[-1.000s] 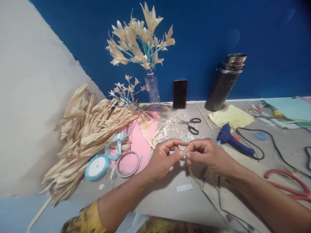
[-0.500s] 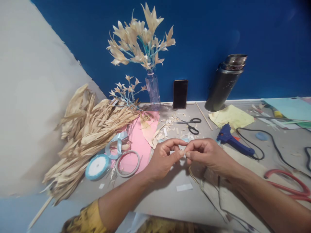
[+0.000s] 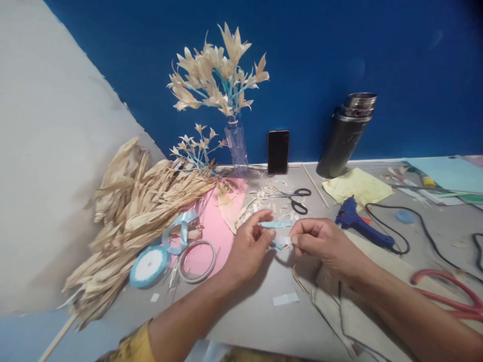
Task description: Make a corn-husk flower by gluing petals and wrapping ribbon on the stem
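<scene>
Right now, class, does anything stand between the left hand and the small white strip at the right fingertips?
Nothing visible does: the left hand is close beside the white strip pinched in the right hand; contact is unclear. A pale blue strip shows beyond, not between.

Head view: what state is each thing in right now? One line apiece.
Right hand: pinching a white strip
Left hand: curled beside the white strip; grip unclear
Phone: propped upright, screen dark
Scissors: lying down, handles spread
Glue gun: lying down; power unclear
Flask: standing, seemingly tilted
Clear bottle: upright, holding flowers
Blue ribbon roll: lying down, loose ribbon beside it
</scene>
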Tool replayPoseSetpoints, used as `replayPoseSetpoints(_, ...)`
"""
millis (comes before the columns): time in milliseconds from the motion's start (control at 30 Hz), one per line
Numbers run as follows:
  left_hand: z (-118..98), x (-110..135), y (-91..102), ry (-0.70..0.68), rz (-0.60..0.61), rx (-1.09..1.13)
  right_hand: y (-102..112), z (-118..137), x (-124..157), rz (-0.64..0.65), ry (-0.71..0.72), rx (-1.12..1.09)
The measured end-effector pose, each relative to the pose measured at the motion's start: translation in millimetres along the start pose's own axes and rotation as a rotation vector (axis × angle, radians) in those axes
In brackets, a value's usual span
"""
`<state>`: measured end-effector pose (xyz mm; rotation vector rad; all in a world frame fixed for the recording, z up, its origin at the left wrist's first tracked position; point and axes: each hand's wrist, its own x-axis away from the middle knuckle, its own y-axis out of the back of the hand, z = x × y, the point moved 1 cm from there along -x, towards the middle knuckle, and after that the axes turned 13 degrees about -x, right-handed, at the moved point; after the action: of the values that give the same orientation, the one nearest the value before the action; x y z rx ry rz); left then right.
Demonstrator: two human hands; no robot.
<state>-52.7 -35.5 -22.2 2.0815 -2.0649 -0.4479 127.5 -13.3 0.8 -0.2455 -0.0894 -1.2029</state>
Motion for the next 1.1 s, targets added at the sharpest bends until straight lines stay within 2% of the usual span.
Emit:
replayPoseSetpoints(67,-4,3,2.3,-0.172,-0.178,-0.135,-1,0,0,-0.037,0.002,-0.007)
replayPoseSetpoints(100,-6,5,2.4,-0.275,-0.224,-0.195,-1,0,0,-0.045,-0.002,-0.011)
replayPoseSetpoints(167,-8,9,0.3,-0.431,-0.198,-0.275,-2,-2,-1,-0.032,-0.019,-0.024)
replayPoseSetpoints(200,-7,10,-1.2,-0.462,-0.160,-0.298,-2,-3,-1,-0.018,-0.025,-0.034)
replayPoseSetpoints(267,-5,10,-3.2,-0.458,-0.121,-0.320,-2,-5,-2,0.012,-0.028,-0.049)
replayPoseSetpoints(400,-3,8,-2.9,-0.383,-0.148,-0.307,1,-9,-2,0.048,-0.025,-0.055)
replayPoseSetpoints(667,-6,12,-6.2,-0.291,-0.148,-0.209,-6,-3,-1,0.019,-0.040,-0.159)
replayPoseSetpoints(1100,-4,13,-10.7,-0.329,-0.194,-0.194,-4,-8,-3,0.024,-0.006,-0.135)
